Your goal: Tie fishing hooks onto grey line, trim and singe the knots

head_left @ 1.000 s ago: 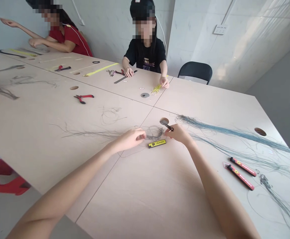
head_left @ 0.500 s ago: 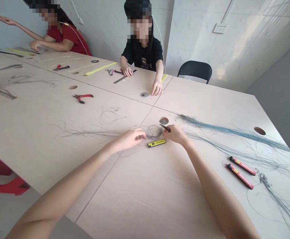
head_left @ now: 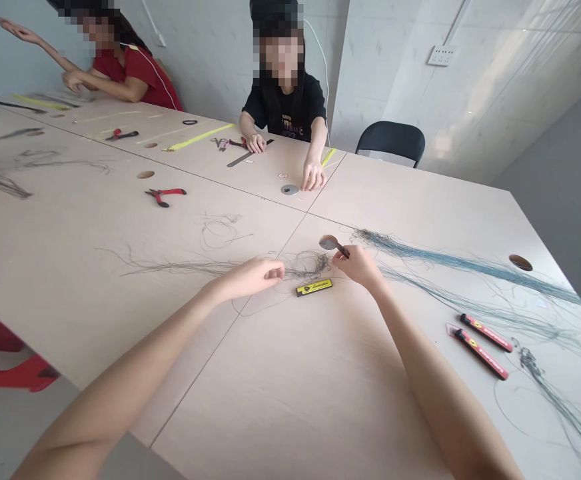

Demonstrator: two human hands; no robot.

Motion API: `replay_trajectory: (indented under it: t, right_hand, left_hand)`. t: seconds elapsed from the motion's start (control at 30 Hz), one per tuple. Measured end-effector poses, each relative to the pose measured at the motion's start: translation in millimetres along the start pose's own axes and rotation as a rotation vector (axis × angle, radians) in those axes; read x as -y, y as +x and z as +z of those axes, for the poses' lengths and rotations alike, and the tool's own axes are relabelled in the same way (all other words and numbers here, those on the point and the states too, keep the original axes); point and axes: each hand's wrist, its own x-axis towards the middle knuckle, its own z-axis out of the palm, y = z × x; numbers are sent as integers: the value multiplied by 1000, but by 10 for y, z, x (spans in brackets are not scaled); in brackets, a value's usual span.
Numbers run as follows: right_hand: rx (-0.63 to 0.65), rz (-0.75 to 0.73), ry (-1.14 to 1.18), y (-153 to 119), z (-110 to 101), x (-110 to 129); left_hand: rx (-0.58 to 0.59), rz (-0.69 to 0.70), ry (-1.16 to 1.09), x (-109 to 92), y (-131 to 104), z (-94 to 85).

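My left hand (head_left: 258, 275) rests on the table over a bundle of thin grey strands (head_left: 185, 268), fingers curled and pinched on them. The strands spread out to the left and end in a tangled, knotted clump (head_left: 320, 264) between my hands. In my right hand (head_left: 362, 265) is a slim dark pair of tweezers (head_left: 342, 250), held between thumb and fingers, its tip in front of a round table hole (head_left: 328, 242). Just below the clump lies a flat yellow bar with black lettering (head_left: 314, 287).
Bluish strand bundles (head_left: 470, 264) stretch to the right. Two red-and-black bars (head_left: 481, 353) lie near a knotted grey bundle (head_left: 530, 363). Red-handled pliers (head_left: 163, 196) sit at the left. Across the table a person in black (head_left: 285, 100) and one in red (head_left: 130, 77) are seated.
My right hand with the tweezers has drawn slightly up and right, away from the clump. My left hand has shifted a little left. The person in red has moved a hand.
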Motion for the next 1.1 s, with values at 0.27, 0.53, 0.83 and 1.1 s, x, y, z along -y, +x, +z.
replay_trajectory:
  t: [0.27,0.53,0.83,1.1]
  right_hand:
    - [92,33,35,-11,1,25]
    - [82,13,33,-3,88,26]
    - [129,7,185,9,46,-22]
    - [3,-55,230,37,70,-39]
  left_hand:
    - [6,-5,-14,-32,5,-2]
    - [-3,-7,-36,-23,10,4]
    - [7,-82,21,-22,-3,-39]
    - [-75,-230,85,3,-28,-85]
